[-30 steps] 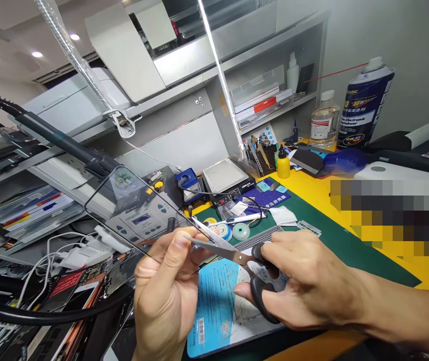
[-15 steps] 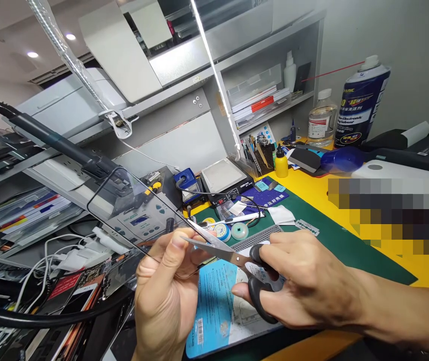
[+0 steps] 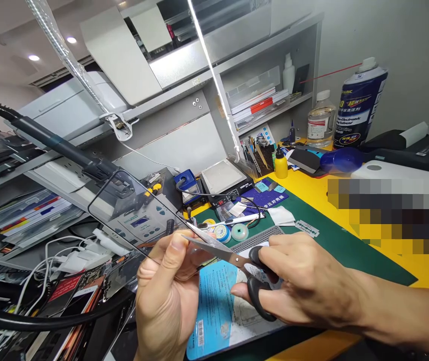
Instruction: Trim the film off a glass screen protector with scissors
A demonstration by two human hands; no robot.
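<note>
Hands both closed: my left hand (image 3: 167,296) pinches a clear black-edged sheet (image 3: 124,210), my right hand (image 3: 308,286) grips black-handled scissors (image 3: 237,259), blades parted at its edge, calling for a steady close.

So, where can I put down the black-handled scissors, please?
Bare green cutting mat shows right of the silver razor blade, bordered by the yellow desk. Around the white cables on the left it is crowded.

view: head cam, worn by the person
faces: forward and down, rolled, so the shelves (image 3: 267,108) slope up to the right
near: left hand (image 3: 167,296), right hand (image 3: 308,286)
mid: green mat (image 3: 350,255)
far: back wall (image 3: 417,50)
</note>
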